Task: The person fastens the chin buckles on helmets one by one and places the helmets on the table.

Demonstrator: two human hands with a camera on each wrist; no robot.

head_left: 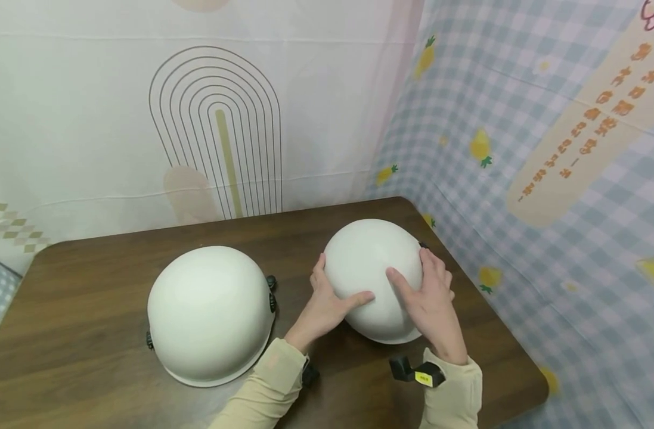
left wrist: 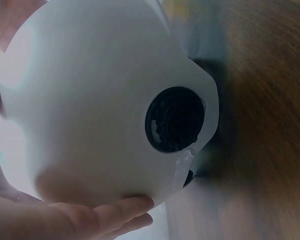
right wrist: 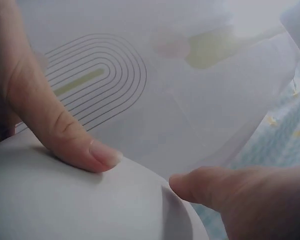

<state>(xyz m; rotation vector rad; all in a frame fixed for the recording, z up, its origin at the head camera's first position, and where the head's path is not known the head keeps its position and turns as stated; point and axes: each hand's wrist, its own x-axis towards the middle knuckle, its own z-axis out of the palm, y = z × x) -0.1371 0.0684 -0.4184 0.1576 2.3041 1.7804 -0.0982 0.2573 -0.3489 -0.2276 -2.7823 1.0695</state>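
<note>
A white, dome-shaped helmet (head_left: 372, 250) rests crown up on the right half of the table. My left hand (head_left: 327, 305) holds its left side, thumb lying on the near face of the shell. From the right, my right hand (head_left: 433, 301) holds the opposite side, with its thumb on the shell too. A round black fitting (left wrist: 176, 120) shows on the helmet's side in the left wrist view, close above the tabletop. In the right wrist view two thumbs touch the white shell (right wrist: 65, 200). The helmet's inside is hidden.
A second white helmet (head_left: 208, 310) sits crown up at the left, with black fittings (head_left: 272, 292) on its side. The brown wooden table (head_left: 90, 286) meets a pale cloth backdrop (head_left: 90, 119) behind and a checked cloth (head_left: 520, 256) along its right edge.
</note>
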